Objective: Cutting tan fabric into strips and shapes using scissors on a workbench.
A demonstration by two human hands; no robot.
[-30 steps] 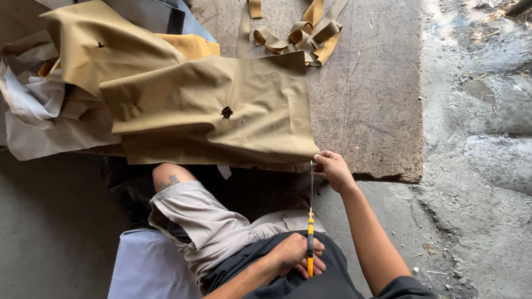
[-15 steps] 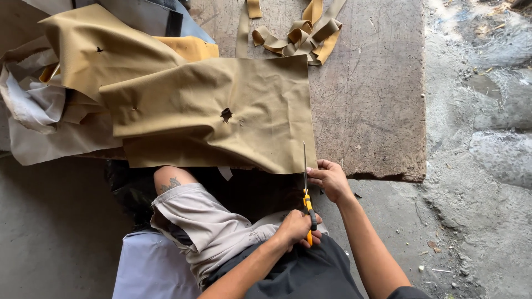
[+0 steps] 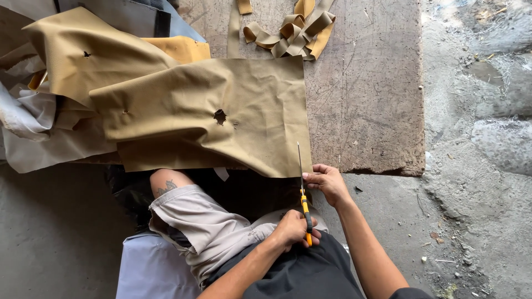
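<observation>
Worn wooden board [image 3: 366, 111] bears holed tan fabric [image 3: 221, 116]; left hand [image 3: 293, 228] grips scissors [image 3: 303, 199], right hand [image 3: 327, 182] pinches fabric

Beige shorts [image 3: 205, 227], dark shirt [image 3: 299, 274], knee tattoo [image 3: 166, 187]

Yellow-handled scissors [image 3: 303, 199] — blades upright along the tan sheet's [image 3: 221, 116] near corner edge, sheet rumpled.

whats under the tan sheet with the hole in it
The tan sheet lies on a wooden board, its near edge overhanging a knee. More tan and white sheets tuck under its left side; the rest is covered.
</observation>
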